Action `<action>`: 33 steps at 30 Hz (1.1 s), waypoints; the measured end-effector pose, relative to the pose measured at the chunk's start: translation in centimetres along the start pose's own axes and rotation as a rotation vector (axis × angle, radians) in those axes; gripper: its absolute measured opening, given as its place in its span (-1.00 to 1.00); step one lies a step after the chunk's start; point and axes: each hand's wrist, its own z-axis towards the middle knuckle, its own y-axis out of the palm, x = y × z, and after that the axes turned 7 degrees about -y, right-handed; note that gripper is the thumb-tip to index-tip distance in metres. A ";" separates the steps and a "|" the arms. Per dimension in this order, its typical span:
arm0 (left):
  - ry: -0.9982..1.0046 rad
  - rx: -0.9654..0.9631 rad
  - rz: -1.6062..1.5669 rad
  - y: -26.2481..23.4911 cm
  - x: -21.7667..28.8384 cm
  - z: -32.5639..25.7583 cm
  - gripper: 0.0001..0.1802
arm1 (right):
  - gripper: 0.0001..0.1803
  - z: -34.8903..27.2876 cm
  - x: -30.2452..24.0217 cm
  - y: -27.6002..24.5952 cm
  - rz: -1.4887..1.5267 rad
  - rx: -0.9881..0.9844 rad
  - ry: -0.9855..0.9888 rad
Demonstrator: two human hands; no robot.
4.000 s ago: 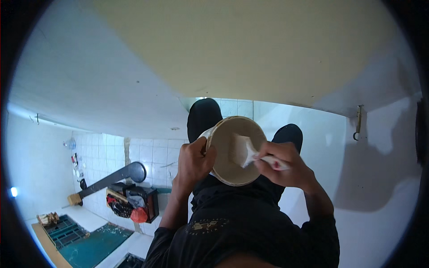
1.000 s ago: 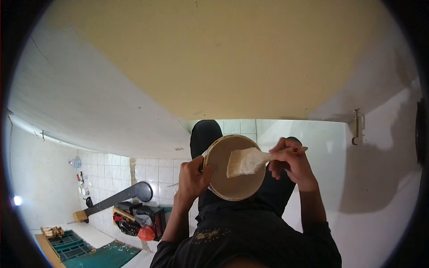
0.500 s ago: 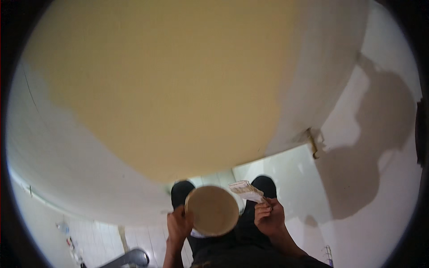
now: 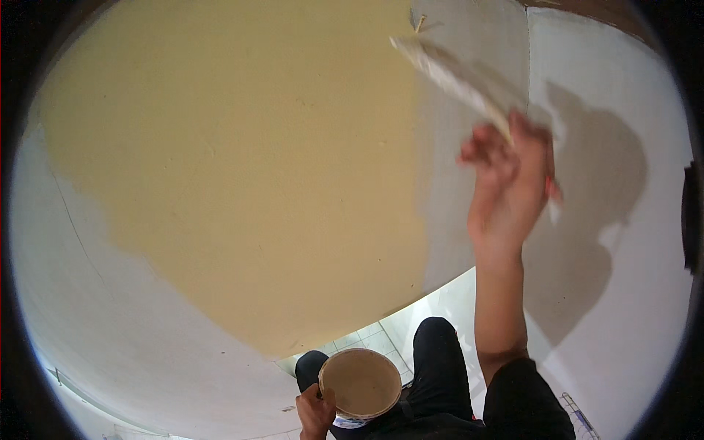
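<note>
My left hand [image 4: 317,412] is closed on the near-left rim of a round bucket [image 4: 361,383], low in front of my lap. Its inside looks beige-brown; how full it is I cannot tell. My right hand [image 4: 510,165], a little blurred, is raised at the right, fingers closed on the handle of a flat paintbrush [image 4: 455,82]. The pale, smeared brush head points up and left toward the edge of the yellow paint. Behind it is the wall [image 4: 257,183], coated yellow over a wide area with bare whitish-grey at the sides. Whether the bristles touch it I cannot tell.
A small hook or nail [image 4: 419,23] sticks out of the wall near the brush tip. White side wall [image 4: 609,293] at right carries my shadow. A wire rack [image 4: 579,416] stands at lower right. Floor tiles [image 4: 367,339] show beneath the wall, beside my knees.
My right hand has swung up from beside the bucket to the upper right, carrying the paintbrush. The bucket and my left hand sit slightly lower and further right in the picture; the view has shifted.
</note>
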 end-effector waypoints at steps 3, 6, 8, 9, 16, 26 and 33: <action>0.099 0.034 -0.137 -0.2 1.4 -0.4 -0.50 | -0.73 4.6 0.9 5.4 0.014 -0.042 -0.096; 0.129 0.037 -0.233 -0.4 2.1 -0.8 -0.46 | -0.77 8.9 1.6 9.4 0.045 -0.080 -0.228; 0.106 0.034 -0.266 -0.5 2.2 -0.9 -0.46 | -0.85 11.2 2.4 11.3 0.039 -0.096 -0.337; 0.128 0.056 -0.214 -0.6 2.4 -1.0 -0.47 | -0.87 11.8 2.6 12.0 0.078 -0.114 -0.361; 0.157 0.100 -0.134 -0.2 2.4 -0.7 -0.50 | -0.87 14.1 3.8 15.2 0.133 -0.068 -0.288; 0.143 0.107 -0.145 0.5 2.1 -0.7 -0.45 | -0.88 14.0 3.8 17.1 0.099 -0.094 -0.298; 0.113 0.102 -0.161 -0.1 3.1 -1.0 -0.46 | -0.89 12.1 2.8 15.7 0.013 -0.027 -0.189</action>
